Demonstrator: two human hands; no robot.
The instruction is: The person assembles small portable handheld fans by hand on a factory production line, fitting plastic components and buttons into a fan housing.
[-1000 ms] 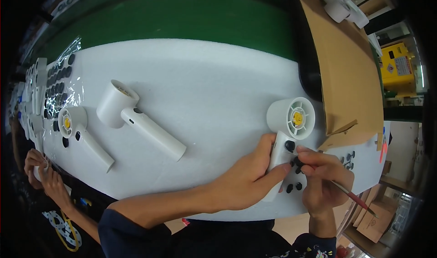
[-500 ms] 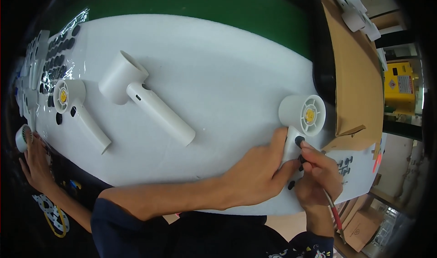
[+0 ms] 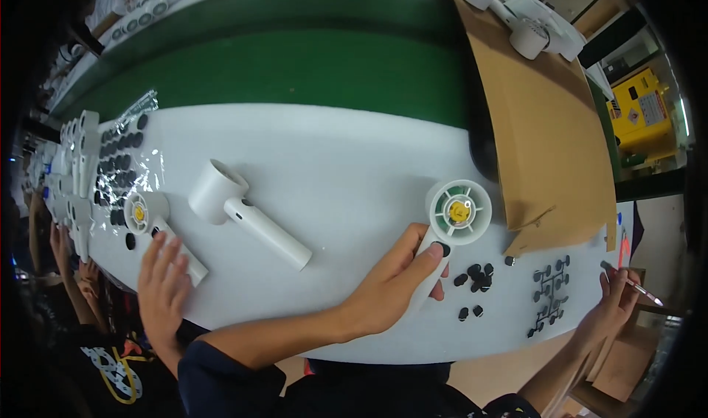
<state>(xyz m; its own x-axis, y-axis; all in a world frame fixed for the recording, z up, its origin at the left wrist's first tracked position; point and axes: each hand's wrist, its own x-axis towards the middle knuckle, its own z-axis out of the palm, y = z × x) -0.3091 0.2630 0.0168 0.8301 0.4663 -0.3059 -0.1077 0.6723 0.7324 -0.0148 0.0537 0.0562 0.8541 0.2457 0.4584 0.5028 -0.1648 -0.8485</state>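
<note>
My left hand [image 3: 398, 278] is closed round the handle of a white hair dryer body [image 3: 472, 230]. Its round barrel shows spokes and a yellow centre. The thumb lies by a black oval piece [image 3: 445, 248] at the top of the handle. At the right edge of the table, my right hand [image 3: 616, 300] grips a thin pen-like tool [image 3: 647, 293] with red and pale parts. Between my hands lie several loose black pieces [image 3: 476, 276] and a branched frame of dark round parts [image 3: 549, 296].
A cardboard sheet [image 3: 546, 138] stands behind my left hand. Another white dryer body [image 3: 269, 234] and a spoked one [image 3: 184, 256] lie on the left of the white table [image 3: 346, 160]. A co-worker's hand [image 3: 162, 285] hovers there. Black pieces [image 3: 122, 152] lie on clear film.
My right hand has moved from the handle to the right table edge with the tool. My left hand has shifted slightly left, still holding the dryer body. The co-worker's hand has come nearer.
</note>
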